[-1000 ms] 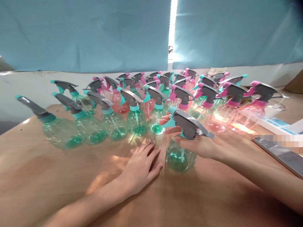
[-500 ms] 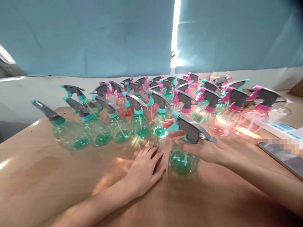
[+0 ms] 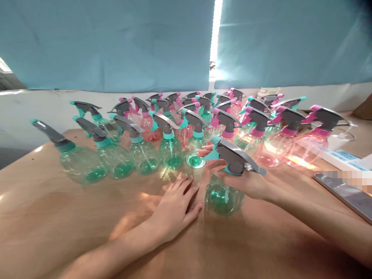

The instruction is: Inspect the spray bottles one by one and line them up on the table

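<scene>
My right hand (image 3: 247, 181) is wrapped round the neck of a clear green spray bottle (image 3: 222, 199) with a grey head and a teal nozzle. The bottle is upright on the wooden table (image 3: 145, 248), its nozzle pointing left. Some of my right fingers are hidden behind the sprayer head. To its left, my left hand (image 3: 176, 203) lies flat on the table with its fingers stretched forward, holding nothing. Just beyond my hands stands a row of green spray bottles (image 3: 171, 153) with teal collars.
Pink spray bottles (image 3: 276, 149) stand at the right, and several more of both colours crowd behind. A phone (image 3: 345, 193) and a white power strip (image 3: 343, 157) lie at the right. Blue curtains (image 3: 116, 46) hang over the wall at the back.
Both hands and the held spray bottle keep nearly the same place. The view has shifted slightly, so the left-hand bottles appear a little further left and higher.
</scene>
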Action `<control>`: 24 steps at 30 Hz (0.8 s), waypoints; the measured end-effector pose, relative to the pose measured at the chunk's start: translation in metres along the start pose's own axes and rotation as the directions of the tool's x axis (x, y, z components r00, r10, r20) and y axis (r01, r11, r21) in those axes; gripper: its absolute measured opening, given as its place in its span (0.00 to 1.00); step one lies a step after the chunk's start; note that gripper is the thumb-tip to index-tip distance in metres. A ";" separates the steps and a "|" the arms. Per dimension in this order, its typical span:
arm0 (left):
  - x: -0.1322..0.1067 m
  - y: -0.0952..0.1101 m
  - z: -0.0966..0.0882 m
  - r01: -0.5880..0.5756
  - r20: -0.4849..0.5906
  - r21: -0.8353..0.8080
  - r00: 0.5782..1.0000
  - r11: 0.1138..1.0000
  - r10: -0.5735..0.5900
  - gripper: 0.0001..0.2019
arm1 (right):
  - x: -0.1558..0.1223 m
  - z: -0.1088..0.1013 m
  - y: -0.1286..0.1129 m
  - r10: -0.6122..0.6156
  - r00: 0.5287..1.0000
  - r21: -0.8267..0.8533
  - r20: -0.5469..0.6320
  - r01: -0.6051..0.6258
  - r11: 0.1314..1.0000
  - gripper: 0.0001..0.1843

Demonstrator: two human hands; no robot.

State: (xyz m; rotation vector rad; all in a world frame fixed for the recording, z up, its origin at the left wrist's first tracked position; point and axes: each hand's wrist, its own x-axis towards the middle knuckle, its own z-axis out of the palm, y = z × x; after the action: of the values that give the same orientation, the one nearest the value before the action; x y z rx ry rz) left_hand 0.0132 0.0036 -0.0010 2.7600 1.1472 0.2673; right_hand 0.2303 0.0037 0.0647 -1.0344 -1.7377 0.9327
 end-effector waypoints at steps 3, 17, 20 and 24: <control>0.001 0.000 0.000 -0.009 0.002 0.009 1.000 1.000 0.009 0.23 | 0.001 0.000 0.000 -0.017 1.000 0.011 0.004 0.017 1.000 0.30; 0.001 -0.002 0.002 -0.034 -0.052 0.015 0.998 0.999 0.034 0.22 | 0.001 -0.001 -0.005 -0.046 0.998 -0.092 -0.032 0.043 0.995 0.25; 0.001 -0.001 0.002 -0.033 -0.055 0.015 0.998 0.999 0.034 0.22 | 0.001 0.000 -0.010 -0.033 0.998 -0.098 -0.045 0.029 0.995 0.18; 0.001 -0.002 0.003 -0.041 -0.070 0.015 0.997 0.999 0.042 0.22 | -0.001 0.000 -0.010 0.005 0.999 -0.108 -0.046 -0.010 0.994 0.05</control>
State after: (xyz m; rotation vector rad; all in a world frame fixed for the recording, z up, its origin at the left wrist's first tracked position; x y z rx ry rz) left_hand 0.0130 0.0057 -0.0039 2.8097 1.1129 0.3654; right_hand 0.2283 -0.0004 0.0737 -1.1244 -1.7630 0.8212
